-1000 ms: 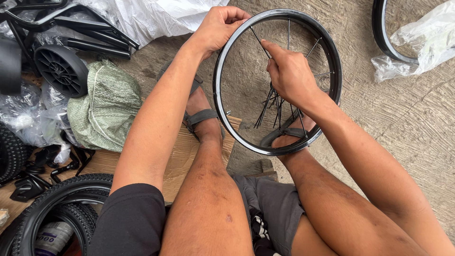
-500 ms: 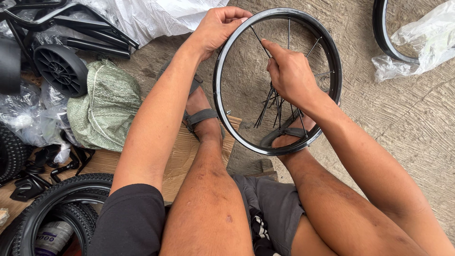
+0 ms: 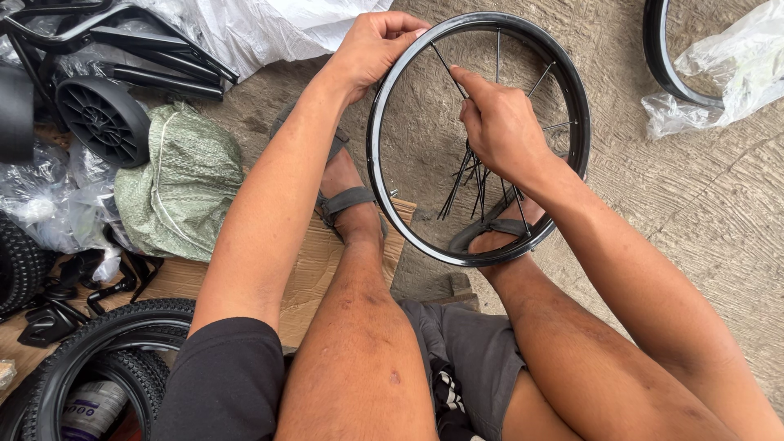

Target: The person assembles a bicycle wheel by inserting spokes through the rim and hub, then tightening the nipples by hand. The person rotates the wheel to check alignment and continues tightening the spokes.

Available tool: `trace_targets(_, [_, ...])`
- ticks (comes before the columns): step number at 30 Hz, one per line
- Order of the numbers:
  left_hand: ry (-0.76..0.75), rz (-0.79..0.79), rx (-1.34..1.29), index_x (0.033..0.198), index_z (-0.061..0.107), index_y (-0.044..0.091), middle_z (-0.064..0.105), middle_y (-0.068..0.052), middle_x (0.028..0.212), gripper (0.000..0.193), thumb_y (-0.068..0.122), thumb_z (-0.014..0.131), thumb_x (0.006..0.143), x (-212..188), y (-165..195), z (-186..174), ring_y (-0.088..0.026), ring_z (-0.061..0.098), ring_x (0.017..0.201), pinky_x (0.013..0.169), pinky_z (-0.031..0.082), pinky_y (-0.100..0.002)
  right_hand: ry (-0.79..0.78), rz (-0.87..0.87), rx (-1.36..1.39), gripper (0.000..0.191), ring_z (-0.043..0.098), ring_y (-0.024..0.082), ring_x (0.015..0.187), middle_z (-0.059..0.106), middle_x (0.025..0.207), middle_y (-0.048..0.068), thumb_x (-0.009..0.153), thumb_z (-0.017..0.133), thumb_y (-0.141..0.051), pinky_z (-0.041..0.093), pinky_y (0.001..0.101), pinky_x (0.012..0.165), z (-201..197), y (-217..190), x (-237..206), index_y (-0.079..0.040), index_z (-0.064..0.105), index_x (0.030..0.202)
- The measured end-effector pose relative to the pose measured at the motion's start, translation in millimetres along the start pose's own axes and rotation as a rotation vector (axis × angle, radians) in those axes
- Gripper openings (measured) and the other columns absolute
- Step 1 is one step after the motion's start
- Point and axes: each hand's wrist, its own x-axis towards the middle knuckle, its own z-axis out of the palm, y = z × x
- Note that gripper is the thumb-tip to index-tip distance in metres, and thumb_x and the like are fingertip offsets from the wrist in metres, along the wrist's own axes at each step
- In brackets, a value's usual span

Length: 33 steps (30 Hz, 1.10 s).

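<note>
A black bicycle wheel rim (image 3: pixel 374 175) stands upright between my feet, with thin loose spokes (image 3: pixel 467 184) hanging in a bunch inside it. My left hand (image 3: pixel 371 49) grips the rim at its upper left edge. Inside the ring, my right hand (image 3: pixel 500 122) pinches one spoke (image 3: pixel 445 65) that runs up toward the rim near my left hand. My sandalled feet rest on the ground under the wheel, the right foot (image 3: pixel 498 233) seen through the rim.
A green woven sack (image 3: pixel 175 184) lies left of my leg. Black knobby tyres (image 3: pixel 90 339) sit at the lower left, a small black plastic wheel (image 3: pixel 102 118) and frame tubes at upper left. Another rim (image 3: pixel 657 57) and a plastic bag (image 3: pixel 727 69) lie at upper right on concrete.
My right hand has shifted slightly up and left along the spoke toward the rim. My left hand keeps its grip at the same spot.
</note>
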Motion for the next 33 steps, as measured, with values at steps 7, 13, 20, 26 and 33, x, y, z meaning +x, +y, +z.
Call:
trace_targets(7, [-0.005,-0.074,0.045,0.116,0.078,0.009,0.078,-0.003,0.091,0.023,0.022,0.074,0.097,1,4,0,-0.005,0.069,0.073,0.063,0.058,-0.022,0.001,0.013,0.001,0.045,0.069,0.036,0.07,0.069,0.083,0.025,0.096,0.055,0.003,0.054,0.0478,0.069,0,-1,0,0.007,0.059,0.14])
trace_targets(13, [-0.06,-0.016,0.145,0.115,0.076,0.009,0.078,0.0,0.094,0.024,0.022,0.075,0.095,6,7,-4,-0.005,0.073,0.08,0.068,0.062,-0.021,0.0,0.001,-0.009,0.045,0.069,0.038,0.072,0.069,0.084,0.025,0.095,0.054,0.003,0.054,0.0479,0.07,-1,0,0,0.007,0.059,0.14])
trace_targets(20, [-0.099,0.063,0.117,0.117,0.074,0.01,0.075,0.001,0.097,0.022,0.023,0.073,0.1,2,3,-5,-0.004,0.069,0.085,0.073,0.06,-0.021,-0.007,0.007,-0.021,0.045,0.07,0.036,0.07,0.069,0.082,0.024,0.095,0.054,0.003,0.055,0.0471,0.069,1,0,1,0.007,0.059,0.139])
trace_targets(26, [-0.052,0.086,0.1,0.116,0.074,0.008,0.072,0.001,0.091,0.021,0.023,0.071,0.102,1,-4,-2,-0.005,0.065,0.077,0.069,0.057,-0.021,0.008,-0.022,-0.02,0.045,0.07,0.038,0.072,0.069,0.083,0.025,0.095,0.055,0.004,0.054,0.048,0.07,2,2,-1,0.008,0.059,0.139])
trace_targets(33, [-0.061,0.013,-0.026,0.117,0.073,0.008,0.075,0.001,0.092,0.023,0.021,0.073,0.099,2,-7,-4,-0.004,0.069,0.076,0.066,0.059,-0.019,0.013,-0.024,-0.022,0.045,0.069,0.038,0.074,0.069,0.084,0.025,0.095,0.056,0.004,0.054,0.0484,0.07,2,2,-1,0.007,0.059,0.139])
